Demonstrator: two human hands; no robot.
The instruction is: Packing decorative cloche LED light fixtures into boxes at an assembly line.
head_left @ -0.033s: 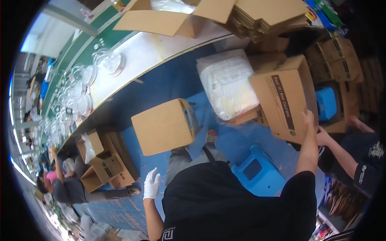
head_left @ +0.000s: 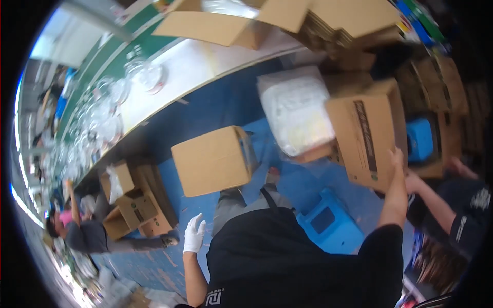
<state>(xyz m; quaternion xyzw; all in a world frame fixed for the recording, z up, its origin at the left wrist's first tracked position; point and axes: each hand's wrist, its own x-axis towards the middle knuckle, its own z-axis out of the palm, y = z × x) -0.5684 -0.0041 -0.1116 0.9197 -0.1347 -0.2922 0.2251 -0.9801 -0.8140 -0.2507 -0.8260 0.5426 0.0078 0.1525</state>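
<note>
My left hand (head_left: 194, 234), in a white glove, hangs at my left side with its fingers apart and nothing in them. My right hand (head_left: 396, 158) is bare and grips the near right edge of a large cardboard box (head_left: 354, 136) with dark print on its side. A co-worker's hand (head_left: 412, 182) is at the lower corner of that same box. Beside the box lies a stack of white items in clear plastic (head_left: 298, 110). A closed cardboard box (head_left: 210, 163) stands on the floor ahead of my legs.
A blue plastic stool (head_left: 330, 223) is by my right leg; another blue stool (head_left: 420, 139) stands beyond the held box. The workbench (head_left: 190, 66) bears clear round containers (head_left: 149, 77) and flattened cardboard (head_left: 354, 20). At left, a person (head_left: 92, 236) crouches by open boxes (head_left: 136, 208).
The view has shifted slightly and blurred, so the bench and boxes appear a little lower and further right. Both hands keep their hold and pose.
</note>
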